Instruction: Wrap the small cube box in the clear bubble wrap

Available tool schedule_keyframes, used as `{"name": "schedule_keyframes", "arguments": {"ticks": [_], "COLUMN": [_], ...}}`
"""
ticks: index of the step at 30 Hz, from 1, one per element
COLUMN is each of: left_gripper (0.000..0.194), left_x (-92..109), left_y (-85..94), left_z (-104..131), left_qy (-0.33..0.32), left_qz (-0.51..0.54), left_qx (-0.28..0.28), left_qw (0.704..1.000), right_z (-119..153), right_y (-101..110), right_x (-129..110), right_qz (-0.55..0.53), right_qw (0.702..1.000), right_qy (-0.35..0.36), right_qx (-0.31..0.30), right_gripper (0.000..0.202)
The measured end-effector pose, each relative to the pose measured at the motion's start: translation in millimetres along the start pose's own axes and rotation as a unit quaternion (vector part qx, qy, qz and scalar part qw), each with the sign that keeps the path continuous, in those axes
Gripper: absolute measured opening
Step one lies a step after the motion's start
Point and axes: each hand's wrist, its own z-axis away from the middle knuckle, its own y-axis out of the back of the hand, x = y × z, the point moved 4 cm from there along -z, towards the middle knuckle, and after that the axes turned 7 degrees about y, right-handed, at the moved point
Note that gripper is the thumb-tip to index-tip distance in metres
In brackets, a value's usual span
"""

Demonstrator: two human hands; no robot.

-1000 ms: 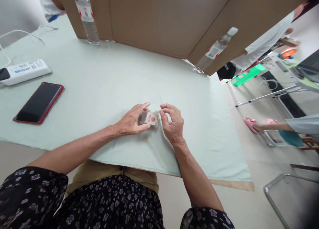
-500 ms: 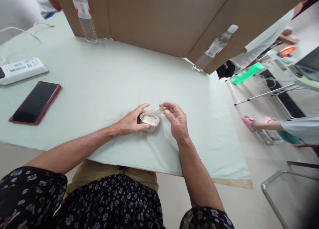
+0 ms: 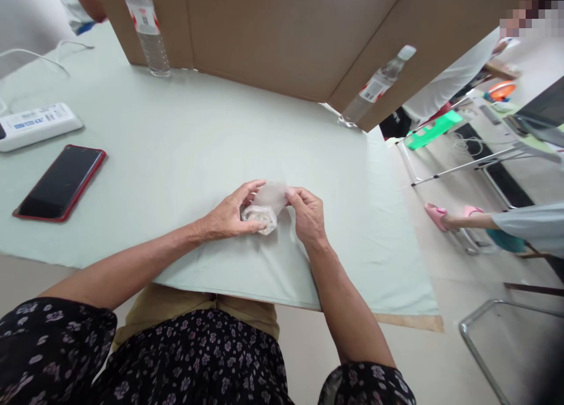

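Observation:
Near the front of the cloth-covered table (image 3: 211, 129), my left hand (image 3: 230, 213) grips a small pale packet (image 3: 263, 218) in clear plastic wrapping, its thumb across the near side and its fingers behind. What the packet contains is too blurred to tell. My right hand (image 3: 308, 214) pinches the edge of a translucent plastic film (image 3: 273, 194) between thumb and fingers. The film stands up from the packet and spans the gap between both hands. Its lower edge seems joined to the packet's wrapping.
A red-cased phone (image 3: 60, 183) and a white power strip (image 3: 39, 126) lie on the left. Brown cardboard panels (image 3: 264, 34) stand at the back, with one water bottle (image 3: 150, 37) before them and another bottle (image 3: 374, 90) at right. A person's pink shoes (image 3: 436, 217) show beyond the table.
The plastic film has been drawn up and spread wider between my hands. My right hand has shifted slightly left and turned. The packet now shows more of its top.

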Motion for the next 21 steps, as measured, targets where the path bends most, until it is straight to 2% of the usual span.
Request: {"name": "schedule_keyframes", "arguments": {"ticks": [3, 7, 11, 14, 18, 19, 21], "left_gripper": [0.082, 0.052, 0.047, 0.046, 0.045, 0.044, 0.043], "left_x": [-2, -3, -2, -2, -8, -9, -11], "left_y": [1.1, 2.1, 3.6, 6.4, 9.7, 10.0, 10.3], "left_z": [0, -2, -4, -4, -5, -6, -7], "left_qy": [0.016, 0.047, 0.099, 0.111, 0.124, 0.130, 0.143], "left_qz": [0.045, 0.067, 0.087, 0.100, 0.154, 0.172, 0.202], "left_qx": [-0.002, -0.049, -0.072, -0.044, -0.006, -0.003, 0.000], "left_qw": [0.999, 0.995, 0.989, 0.988, 0.980, 0.976, 0.969], "right_z": [-3, -5, -5, -4, -2, 0, 2], "right_y": [5, 6, 3, 5, 14, 14, 11], "right_x": [8, 13, 9, 3, -11, -15, -21], "right_qz": [-0.020, -0.042, -0.034, -0.020, -0.001, 0.006, 0.023], "right_qw": [1.000, 0.998, 0.999, 0.999, 0.997, 0.997, 0.999], "right_qy": [-0.015, -0.034, -0.031, -0.011, 0.031, 0.040, 0.040], "right_qx": [0.018, 0.025, 0.018, 0.027, 0.071, 0.067, 0.021], "right_gripper": [0.045, 0.047, 0.043, 0.035, 0.026, 0.025, 0.027]}}
